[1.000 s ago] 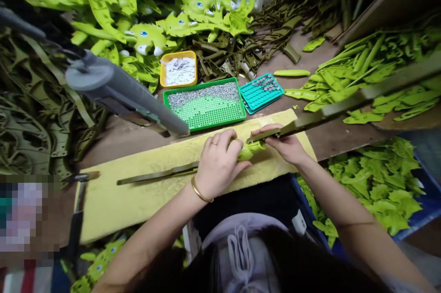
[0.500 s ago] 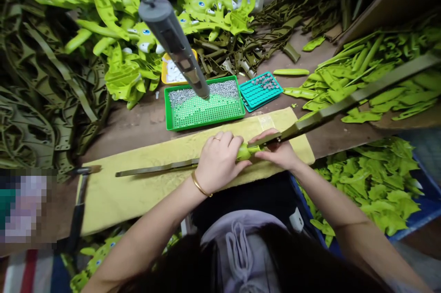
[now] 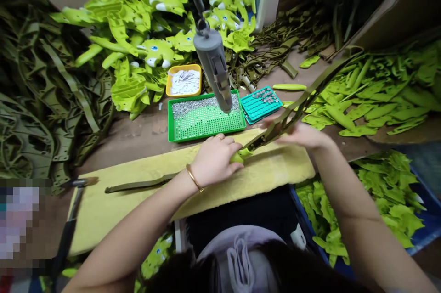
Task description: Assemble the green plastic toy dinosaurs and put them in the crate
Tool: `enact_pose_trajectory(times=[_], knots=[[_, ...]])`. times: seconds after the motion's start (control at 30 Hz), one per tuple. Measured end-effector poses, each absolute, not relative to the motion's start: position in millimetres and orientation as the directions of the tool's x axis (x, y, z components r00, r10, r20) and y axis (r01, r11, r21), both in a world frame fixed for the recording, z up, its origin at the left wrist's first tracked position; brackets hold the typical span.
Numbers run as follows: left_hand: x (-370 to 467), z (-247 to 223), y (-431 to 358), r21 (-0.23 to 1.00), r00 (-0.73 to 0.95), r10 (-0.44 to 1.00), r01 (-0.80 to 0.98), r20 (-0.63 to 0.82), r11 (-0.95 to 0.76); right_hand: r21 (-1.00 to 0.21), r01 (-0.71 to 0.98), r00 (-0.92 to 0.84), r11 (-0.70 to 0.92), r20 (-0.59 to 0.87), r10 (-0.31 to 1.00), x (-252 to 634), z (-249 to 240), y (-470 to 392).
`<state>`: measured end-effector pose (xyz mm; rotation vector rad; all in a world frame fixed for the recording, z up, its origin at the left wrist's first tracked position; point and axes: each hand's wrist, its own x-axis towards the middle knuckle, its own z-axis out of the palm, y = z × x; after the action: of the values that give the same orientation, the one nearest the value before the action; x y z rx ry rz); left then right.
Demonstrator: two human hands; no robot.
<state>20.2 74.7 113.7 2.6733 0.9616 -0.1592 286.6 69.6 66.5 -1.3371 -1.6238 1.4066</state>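
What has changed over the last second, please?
The grey hanging tool has swung right, over the green tray. The right hand has shifted right; the long olive strip beside it slants more steeply. The left hand still holds the lime piece; the hammer stays put.

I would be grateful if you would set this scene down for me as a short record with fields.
left hand: closed on a lime-green piece, above the yellow pad
left hand point
lime-green piece point
yellow pad point
right hand: blurred beside long olive strips; grip unclear
hanging: grey tool, in front of the green tray
green tray holds: small metallic parts
yellow tray holds: white pieces
pad's left end: hammer
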Motion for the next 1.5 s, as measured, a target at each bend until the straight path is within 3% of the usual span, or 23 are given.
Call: enact_pose_trajectory(times=[0.07, 0.13, 0.2, 0.27, 0.37, 0.43, 0.5, 0.57, 0.63, 0.7, 0.77, 0.9, 0.97, 1.2, 1.33, 1.4, 1.5], knots=[[18.8, 111.9, 78.3, 0.246, 0.758, 0.619, 0.652, -0.204, -0.717, -0.939, 0.340, -0.027, -0.047, -0.059, 0.998, 301.9, 70.3, 118.3], [17.7, 110.3, 80.1, 0.254, 0.747, 0.632, 0.665, -0.208, -0.702, -0.803, 0.595, 0.130, -0.014, 0.079, 0.988, 297.6, 67.5, 167.4], [16.6, 109.2, 81.3, 0.273, 0.741, 0.637, 0.671, -0.211, -0.689, -0.574, 0.818, 0.112, -0.033, 0.104, 0.988, 277.7, 61.1, 207.8], [15.6, 108.5, 82.2, 0.294, 0.740, 0.637, 0.672, -0.218, -0.680, -0.371, 0.927, 0.078, -0.057, 0.042, 0.996, 252.3, 55.0, 234.7], [14.8, 107.7, 82.5, 0.303, 0.732, 0.642, 0.680, -0.227, -0.668, -0.267, 0.958, 0.107, -0.105, -0.004, 0.994, 228.6, 52.8, 251.5], [14.7, 107.6, 82.3, 0.300, 0.731, 0.644, 0.681, -0.224, -0.668, -0.357, 0.928, 0.143, -0.110, 0.068, 0.987, 233.0, 56.7, 249.0], [14.5, 107.6, 82.6, 0.295, 0.736, 0.641, 0.676, -0.218, -0.675, -0.590, 0.804, 0.205, -0.069, 0.167, 0.965, 254.8, 63.0, 233.9], [14.2, 107.8, 84.8, 0.293, 0.739, 0.638, 0.673, -0.216, -0.679, -0.853, 0.523, 0.314, 0.003, 0.196, 0.929, 287.4, 69.9, 204.1], [14.2, 107.6, 89.4, 0.298, 0.734, 0.639, 0.678, -0.228, -0.672, -0.975, 0.223, 0.416, 0.029, 0.121, 0.901, 318.7, 76.6, 161.4], [15.6, 106.9, 96.1, 0.311, 0.731, 0.634, 0.682, -0.252, -0.662, -0.997, 0.074, 0.456, 0.021, 0.053, 0.889, 335.5, 81.8, 113.7], [18.9, 105.7, 103.2, 0.328, 0.733, 0.625, 0.680, -0.268, -0.656, -0.998, 0.060, 0.363, -0.032, -0.008, 0.932, 330.0, 85.1, 72.0], [29.2, 103.1, 111.0, 0.315, 0.731, 0.627, 0.682, -0.269, -0.660, -0.926, 0.374, -0.020, -0.038, -0.049, 0.999, 274.6, 87.1, 33.8], [33.3, 102.7, 110.3, 0.304, 0.726, 0.633, 0.688, -0.269, -0.659, -0.868, 0.495, -0.097, 0.027, -0.025, 0.995, 248.6, 86.4, 33.9], [34.2, 102.7, 104.2, 0.301, 0.696, 0.668, 0.717, -0.262, -0.629, -0.787, 0.612, 0.013, 0.070, 0.098, 0.995, 218.0, 78.1, 37.5], [29.2, 107.6, 98.3, 0.304, 0.671, 0.706, 0.737, -0.227, -0.603, -0.867, 0.492, 0.262, 0.085, 0.240, 0.935, 203.7, 55.9, 25.3], [26.1, 113.0, 90.0, 0.339, 0.688, 0.696, 0.718, -0.206, -0.608, -0.956, 0.290, 0.384, 0.029, 0.145, 0.912, 196.5, 43.0, 19.2], [22.2, 120.6, 72.9, 0.391, 0.749, 0.647, 0.644, -0.145, -0.658, -0.996, -0.011, 0.162, -0.086, -0.087, 0.983, 188.5, 33.2, 13.6]])
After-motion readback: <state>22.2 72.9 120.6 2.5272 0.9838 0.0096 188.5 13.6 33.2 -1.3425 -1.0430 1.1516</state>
